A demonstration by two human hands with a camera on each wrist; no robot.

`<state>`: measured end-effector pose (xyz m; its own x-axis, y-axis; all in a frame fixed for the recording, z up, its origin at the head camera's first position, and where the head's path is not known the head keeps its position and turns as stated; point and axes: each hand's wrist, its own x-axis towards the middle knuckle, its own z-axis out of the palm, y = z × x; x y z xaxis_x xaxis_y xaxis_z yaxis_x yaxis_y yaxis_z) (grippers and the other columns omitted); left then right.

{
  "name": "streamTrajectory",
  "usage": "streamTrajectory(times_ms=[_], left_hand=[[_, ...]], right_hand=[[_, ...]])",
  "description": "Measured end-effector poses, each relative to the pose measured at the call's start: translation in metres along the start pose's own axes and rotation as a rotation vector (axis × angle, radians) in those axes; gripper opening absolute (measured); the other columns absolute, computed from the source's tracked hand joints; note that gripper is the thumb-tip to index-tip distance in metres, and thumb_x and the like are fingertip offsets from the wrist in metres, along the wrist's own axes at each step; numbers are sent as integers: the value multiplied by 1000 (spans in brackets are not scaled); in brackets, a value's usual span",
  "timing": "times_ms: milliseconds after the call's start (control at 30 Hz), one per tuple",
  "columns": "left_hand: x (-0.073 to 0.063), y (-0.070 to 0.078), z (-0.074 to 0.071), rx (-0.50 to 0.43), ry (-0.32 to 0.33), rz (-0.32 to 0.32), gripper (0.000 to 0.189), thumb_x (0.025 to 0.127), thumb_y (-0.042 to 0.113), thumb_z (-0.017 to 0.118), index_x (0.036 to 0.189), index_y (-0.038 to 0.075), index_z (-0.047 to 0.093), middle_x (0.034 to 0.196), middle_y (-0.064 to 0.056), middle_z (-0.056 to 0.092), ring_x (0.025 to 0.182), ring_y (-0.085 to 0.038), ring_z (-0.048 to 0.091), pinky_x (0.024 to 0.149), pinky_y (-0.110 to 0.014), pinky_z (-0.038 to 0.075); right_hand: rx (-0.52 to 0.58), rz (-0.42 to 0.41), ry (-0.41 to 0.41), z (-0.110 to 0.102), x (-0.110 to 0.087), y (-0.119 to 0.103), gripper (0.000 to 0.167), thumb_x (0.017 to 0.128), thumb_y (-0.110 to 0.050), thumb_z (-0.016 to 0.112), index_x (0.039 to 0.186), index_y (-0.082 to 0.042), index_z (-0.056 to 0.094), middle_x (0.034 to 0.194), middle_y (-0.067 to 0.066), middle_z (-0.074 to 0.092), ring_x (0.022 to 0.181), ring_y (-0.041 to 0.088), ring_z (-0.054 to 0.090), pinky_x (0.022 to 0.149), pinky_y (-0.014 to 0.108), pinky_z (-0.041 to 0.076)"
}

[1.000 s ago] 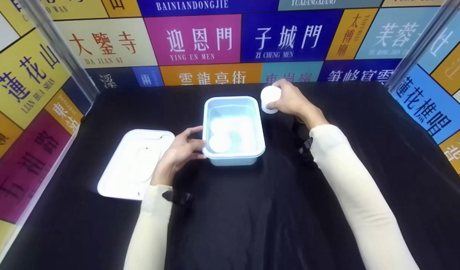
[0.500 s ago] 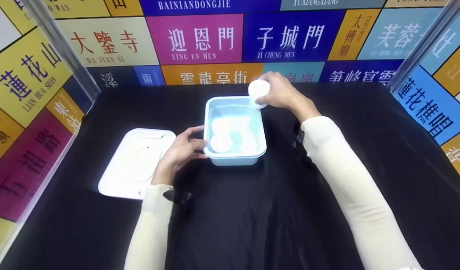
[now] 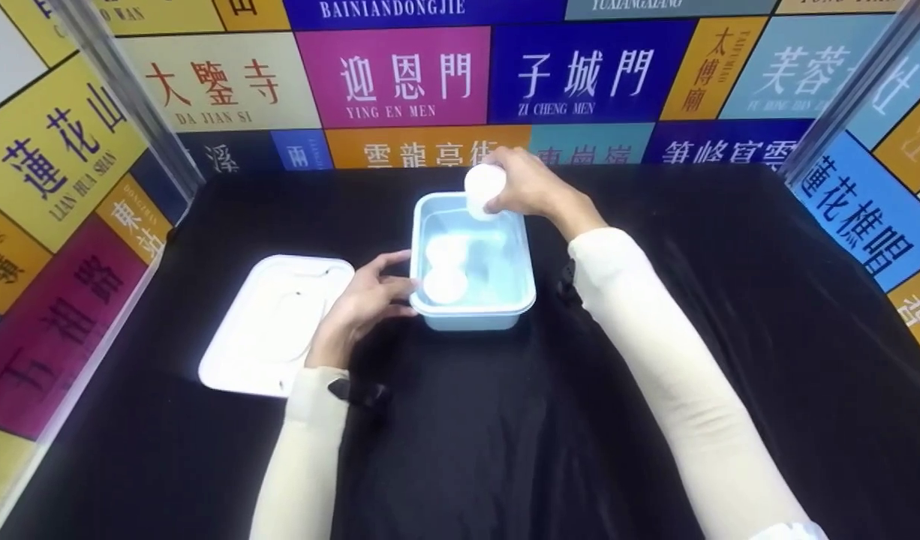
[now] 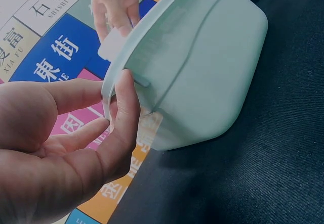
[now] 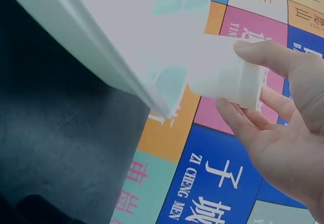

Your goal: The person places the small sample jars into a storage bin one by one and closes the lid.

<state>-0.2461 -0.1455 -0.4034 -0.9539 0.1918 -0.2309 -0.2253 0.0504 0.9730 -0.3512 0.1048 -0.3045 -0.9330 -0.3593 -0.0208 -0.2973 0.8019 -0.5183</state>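
A pale blue-green plastic box (image 3: 471, 322) stands uncovered on the black cloth, with two white round-topped containers (image 3: 445, 286) inside along its left part. My left hand (image 3: 362, 304) holds the box's left side; in the left wrist view its thumb and fingers pinch the rim (image 4: 115, 67). A small white cylindrical jar (image 3: 485, 189) is pinched in my right hand (image 3: 531, 186), over the box's far edge. The right wrist view shows the thumb and fingers around the wider end of the jar (image 5: 223, 67), its narrower part pointing toward the box.
A white flat lid (image 3: 269, 330) lies on the cloth left of the box, partly behind my left hand. Coloured panels with lettering (image 3: 400, 79) close off the back and both sides, with clear uprights (image 3: 843, 97) at the corners.
My right hand has carried the white jar leftward, from beside the box's far right corner to over its far edge. The left hand keeps its hold on the box.
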Motion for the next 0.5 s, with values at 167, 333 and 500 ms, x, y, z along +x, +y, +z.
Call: streamTrajectory(times_ms=[167,333,500], left_hand=[[0,-1,0,-3,4,0,58,95,1,61,149,8,41,109,-18,65,85,-18,68,69,-28,62],[0,-1,0,-6,7,-7,59,95,1,60,149,8,41,108,-18,65,83,-18,68,67,-27,62],[1,-1,0,-3,6,-12,58,95,1,60,150,10,41,109,-18,66,84,-18,68,68,-28,62]], right_hand=[[-6,-9,-42,8,6,-7,69,82,-10,79,144,-5,49,144,16,51,134,32,44,120,50,35],[4,-3,-76,15,11,-13,69,84,-9,78,146,-7,48,149,14,50,136,31,43,122,49,34],[20,35,-111,19,15,-15,70,86,-9,77,148,-10,45,152,13,48,136,31,44,122,49,35]])
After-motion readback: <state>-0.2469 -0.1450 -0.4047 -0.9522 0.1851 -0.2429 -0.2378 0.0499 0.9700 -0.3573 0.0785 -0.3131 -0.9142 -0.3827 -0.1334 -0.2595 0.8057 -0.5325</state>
